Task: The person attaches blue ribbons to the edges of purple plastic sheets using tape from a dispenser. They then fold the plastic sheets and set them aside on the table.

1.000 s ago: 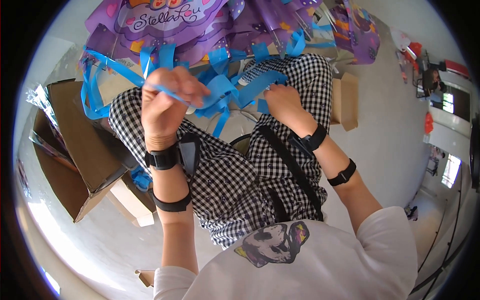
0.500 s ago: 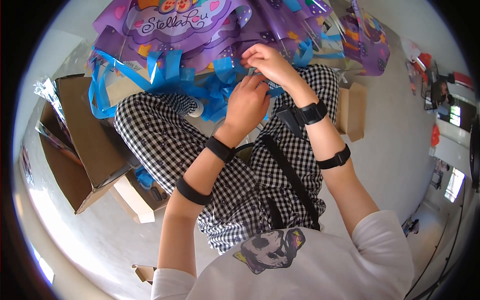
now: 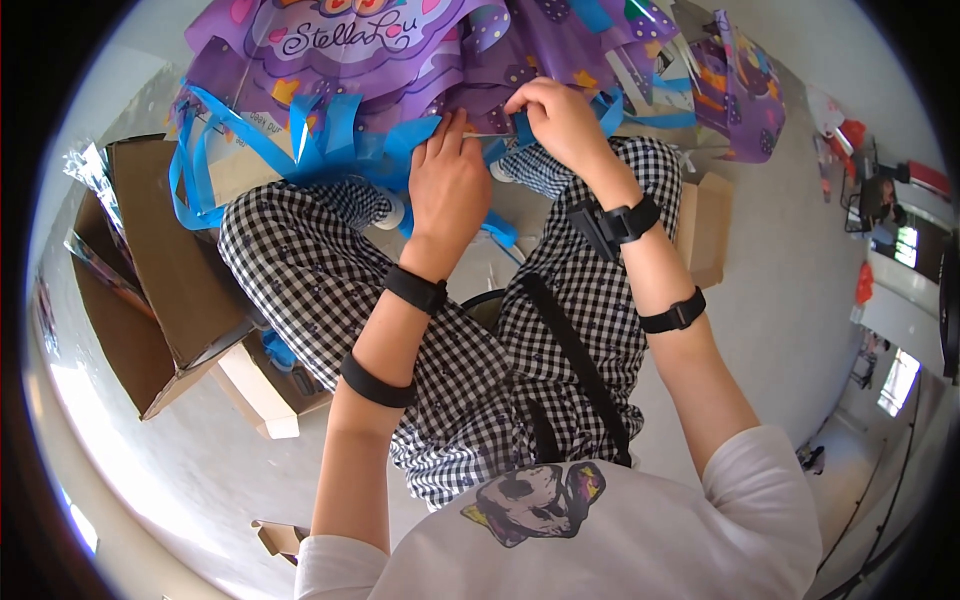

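Across my lap's far side spreads a purple printed plastic sheet, creased and shiny. Flat blue plastic strips hang in loops along its near edge. My left hand lies over the strips with its fingers stretched out, the tips touching the sheet's edge. To its right, my right hand has bent fingers pinched at the sheet's edge, where a blue strip runs up to the fingertips. The fingers partly hide the exact grip.
A large open cardboard box holding shiny packets stands at the left, above a smaller open box. Another small carton stands beside my right knee. My checkered trouser legs are folded on the grey floor.
My hands have moved apart, the left one leftward and the right one slightly rightward. The bunched blue strips between my legs are now pulled up, baring my other trouser leg.
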Action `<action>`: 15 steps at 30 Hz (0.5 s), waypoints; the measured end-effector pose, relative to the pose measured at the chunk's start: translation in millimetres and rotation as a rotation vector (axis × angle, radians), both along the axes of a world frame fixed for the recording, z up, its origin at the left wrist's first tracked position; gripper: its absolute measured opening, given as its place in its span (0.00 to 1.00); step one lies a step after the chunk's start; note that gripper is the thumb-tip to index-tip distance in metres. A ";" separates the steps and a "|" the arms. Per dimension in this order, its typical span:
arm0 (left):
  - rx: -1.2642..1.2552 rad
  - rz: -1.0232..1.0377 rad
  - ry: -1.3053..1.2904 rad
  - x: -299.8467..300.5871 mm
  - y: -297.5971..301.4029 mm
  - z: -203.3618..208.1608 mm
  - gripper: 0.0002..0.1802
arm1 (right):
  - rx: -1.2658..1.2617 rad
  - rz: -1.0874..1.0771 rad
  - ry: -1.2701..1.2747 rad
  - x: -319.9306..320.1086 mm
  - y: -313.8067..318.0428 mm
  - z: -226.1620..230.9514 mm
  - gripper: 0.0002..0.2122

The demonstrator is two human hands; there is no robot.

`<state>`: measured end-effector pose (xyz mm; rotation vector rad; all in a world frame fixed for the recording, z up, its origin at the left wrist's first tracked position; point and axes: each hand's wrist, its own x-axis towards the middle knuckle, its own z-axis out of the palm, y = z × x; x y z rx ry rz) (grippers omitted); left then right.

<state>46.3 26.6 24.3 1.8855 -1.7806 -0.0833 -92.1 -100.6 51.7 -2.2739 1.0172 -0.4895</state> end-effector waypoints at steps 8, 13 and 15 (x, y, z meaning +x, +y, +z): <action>-0.022 0.061 0.050 0.9 0.2 0.2 0.15 | -0.278 0.030 0.009 4.6 17.7 -17.0 0.13; -0.103 0.030 0.084 -13.2 0.9 8.5 0.13 | -0.268 0.025 0.084 8.1 13.1 -17.8 0.16; -0.083 -0.004 0.132 -18.7 1.5 7.6 0.12 | -0.284 0.048 0.100 10.2 9.2 -20.1 0.18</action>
